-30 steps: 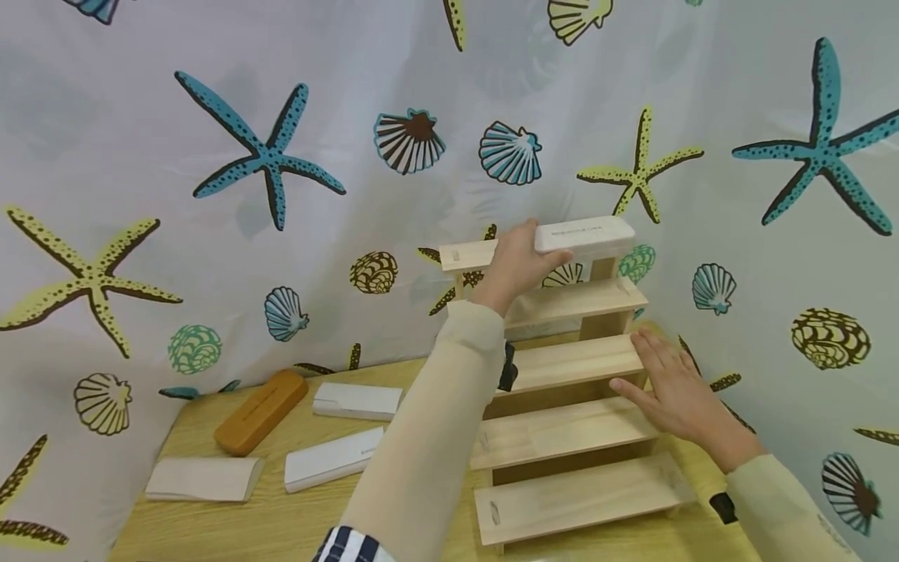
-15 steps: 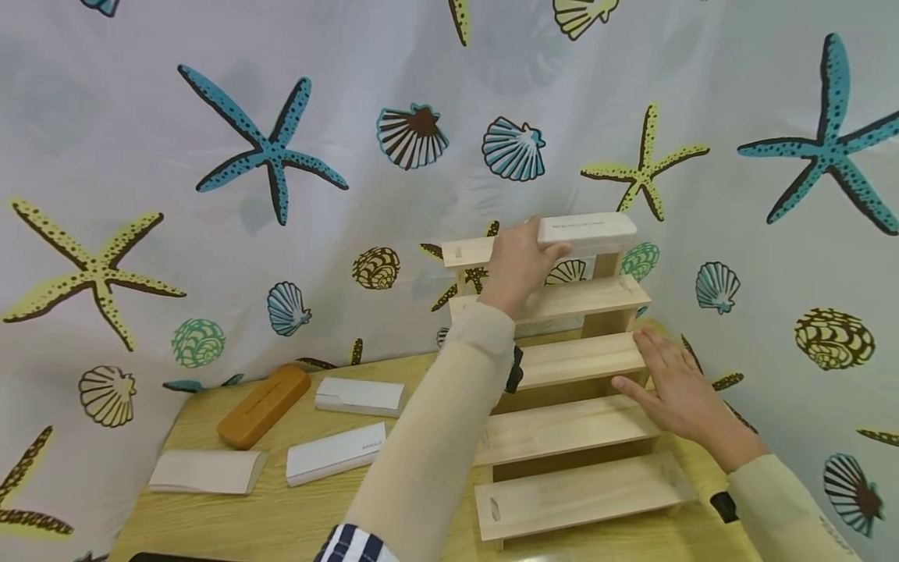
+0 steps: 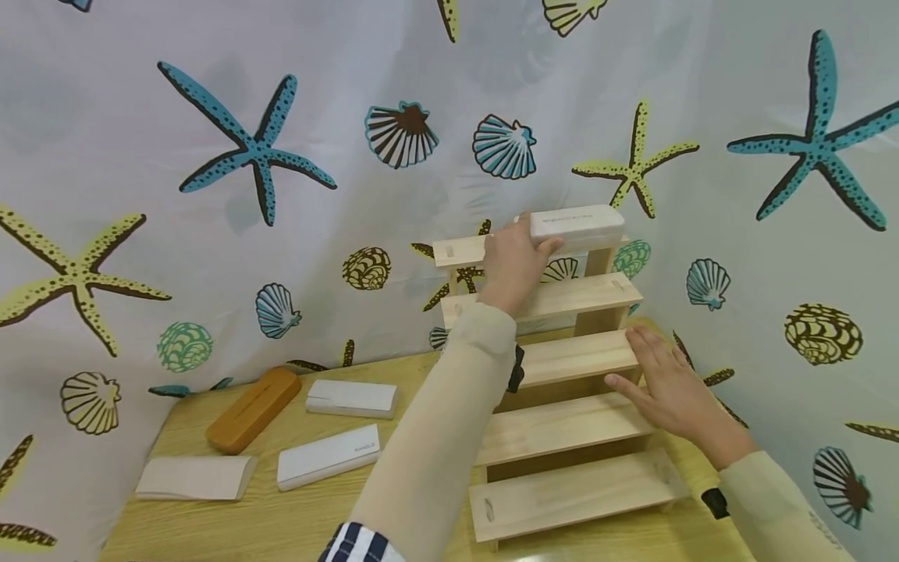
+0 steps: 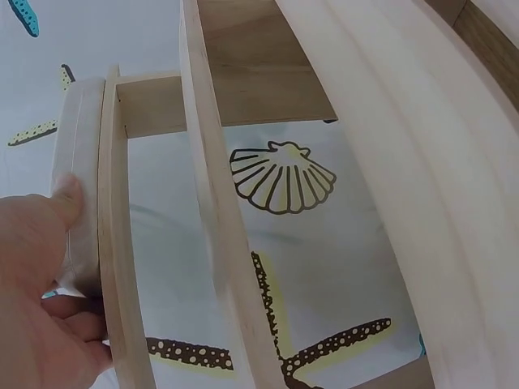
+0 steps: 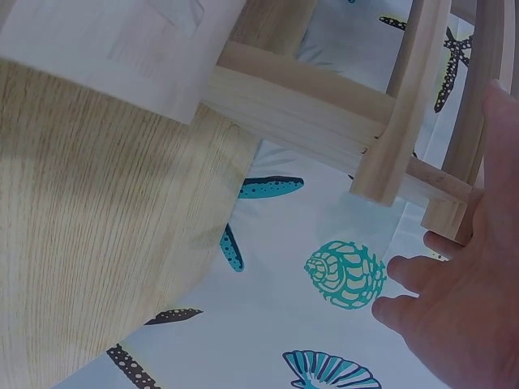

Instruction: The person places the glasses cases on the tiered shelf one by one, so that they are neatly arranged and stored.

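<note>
A white glasses case with small lettering lies lengthwise on the top board of a stepped wooden rack. My left hand grips the case at its left end. In the left wrist view, the thumb of my left hand presses the face of the case, while the other fingers lie at its lower end by the board. Straight fingers of my right hand rest against the right end of the rack's middle board. My right hand touches the rack's edge in the right wrist view.
To the left on the wooden table lie an orange-brown case, a cream case, a white flap case and a white lettered case. A curtain printed with starfish and shells hangs close behind the rack.
The white case has shifted slightly left along the top board with my left hand, and a sliver of board shows past its right end. My right hand keeps its place on the rack.
</note>
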Demonstrator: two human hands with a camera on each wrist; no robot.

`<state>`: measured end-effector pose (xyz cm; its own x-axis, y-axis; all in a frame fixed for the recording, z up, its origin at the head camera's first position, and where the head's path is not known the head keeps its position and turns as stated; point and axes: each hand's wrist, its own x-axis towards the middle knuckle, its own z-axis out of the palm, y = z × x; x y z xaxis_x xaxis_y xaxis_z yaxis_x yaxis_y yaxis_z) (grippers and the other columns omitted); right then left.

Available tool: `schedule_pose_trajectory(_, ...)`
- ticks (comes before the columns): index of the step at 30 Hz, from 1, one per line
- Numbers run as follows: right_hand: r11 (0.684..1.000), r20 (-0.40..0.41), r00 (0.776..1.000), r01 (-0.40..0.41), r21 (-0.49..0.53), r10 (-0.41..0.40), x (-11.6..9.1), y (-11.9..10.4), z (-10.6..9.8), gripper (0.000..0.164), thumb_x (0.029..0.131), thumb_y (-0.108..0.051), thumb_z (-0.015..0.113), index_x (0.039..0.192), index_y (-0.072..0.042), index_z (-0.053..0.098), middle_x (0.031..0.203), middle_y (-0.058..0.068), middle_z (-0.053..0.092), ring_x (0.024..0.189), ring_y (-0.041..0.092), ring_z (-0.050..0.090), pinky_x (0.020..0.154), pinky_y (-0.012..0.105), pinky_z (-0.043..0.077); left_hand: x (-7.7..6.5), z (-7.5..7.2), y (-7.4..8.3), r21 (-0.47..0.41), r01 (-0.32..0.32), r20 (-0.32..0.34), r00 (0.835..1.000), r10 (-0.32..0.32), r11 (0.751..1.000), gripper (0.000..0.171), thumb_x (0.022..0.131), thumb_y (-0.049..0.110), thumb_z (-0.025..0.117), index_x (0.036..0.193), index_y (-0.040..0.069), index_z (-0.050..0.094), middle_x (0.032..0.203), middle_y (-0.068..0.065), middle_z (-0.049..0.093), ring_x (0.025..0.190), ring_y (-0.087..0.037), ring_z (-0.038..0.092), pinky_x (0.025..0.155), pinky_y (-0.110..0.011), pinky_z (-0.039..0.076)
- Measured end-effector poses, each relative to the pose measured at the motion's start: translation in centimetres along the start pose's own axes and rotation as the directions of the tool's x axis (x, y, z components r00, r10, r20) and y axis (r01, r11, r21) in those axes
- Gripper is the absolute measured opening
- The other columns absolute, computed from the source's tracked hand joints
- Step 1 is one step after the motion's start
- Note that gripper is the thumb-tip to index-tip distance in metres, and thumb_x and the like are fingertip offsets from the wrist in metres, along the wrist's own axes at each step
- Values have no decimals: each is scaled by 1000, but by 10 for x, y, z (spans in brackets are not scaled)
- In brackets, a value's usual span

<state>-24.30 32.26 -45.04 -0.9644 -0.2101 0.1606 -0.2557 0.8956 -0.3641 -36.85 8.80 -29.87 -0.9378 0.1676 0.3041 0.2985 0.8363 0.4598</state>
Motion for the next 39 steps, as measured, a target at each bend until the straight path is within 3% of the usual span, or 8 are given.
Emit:
schedule_pose_trajectory(12, 1000, -16, 1000, 13, -21, -13, -1, -4, 0, 92, 107, -56, 53, 168, 2, 14, 173, 29, 18, 158, 51, 22, 121, 76, 18, 2, 5, -3, -33, 12, -18, 1000, -12, 999, 81, 101, 54, 62, 164, 9, 38, 154, -16, 58, 146, -30, 52, 130, -50, 26)
schedule_pose_trajectory(18, 999, -13, 1000, 13, -31, -13, -5, -3, 1, 92, 107, -55, 53, 167, 3, 14, 172, 30, 18, 157, 51, 22, 120, 76, 19, 1, 5, -10, -48, -28, 5, 1000, 28, 998, 99, 96, 60, 70, 167, 6, 27, 153, -19, 58, 145, -33, 53, 129, -55, 26)
schedule_pose_trajectory(23, 999, -20, 1000, 23, -34, -24, -4, -2, 0, 92, 107, -54, 54, 167, 3, 14, 172, 30, 18, 157, 52, 22, 121, 75, 19, -2, -7, -24, -148, -59, -16, 998, 57, 987, 100, 96, 61, 69, 167, 6, 26, 148, -20, 61, 141, -34, 56, 124, -49, 39)
schedule_pose_trajectory(27, 999, -18, 1000, 23, -29, -24, -3, -1, 0, 92, 107, -54, 55, 167, 3, 13, 172, 30, 18, 157, 52, 21, 122, 75, 18, -13, -25, -50, -319, -136, -167, 982, 86, 938, 80, 101, 48, 68, 162, 5, 39, 138, -22, 69, 121, -36, 70, 110, -47, 53)
schedule_pose_trajectory(30, 1000, -8, 1000, 21, -23, -21, -2, -2, 1, 93, 107, -54, 55, 167, 3, 12, 172, 31, 17, 157, 52, 21, 121, 76, 17, -25, -39, -76, -386, -252, -318, 939, 128, 887, 57, 103, 33, 69, 149, 3, 57, 128, -21, 74, 110, -35, 75, 104, -45, 58)
schedule_pose_trajectory(32, 1000, -5, 1000, 17, -21, -17, -3, -2, 1, 93, 107, -55, 54, 167, 3, 12, 172, 31, 16, 157, 53, 20, 121, 77, 17, -35, -49, -94, -403, -302, -375, 916, 145, 864, 43, 102, 26, 70, 138, 2, 67, 120, -19, 77, 110, -31, 76, 101, -42, 59)
schedule_pose_trajectory(35, 1000, -6, 1000, 14, -19, -14, -3, -3, 0, 93, 107, -55, 54, 167, 3, 13, 172, 30, 16, 157, 53, 20, 119, 78, 17, -53, -64, -122, -459, -313, -378, 916, 136, 831, 30, 101, 20, 70, 125, 3, 74, 112, -15, 79, 100, -27, 77, 94, -35, 60)
schedule_pose_trajectory(39, 999, -10, 1000, 24, -25, -25, -4, -3, 0, 93, 107, -54, 55, 167, 4, 14, 172, 31, 17, 157, 53, 21, 119, 78, 18, -79, -79, -161, -549, -280, -306, 944, 122, 788, 30, 98, 15, 74, 126, 5, 73, 111, -17, 77, 95, -18, 74, 88, -25, 58)
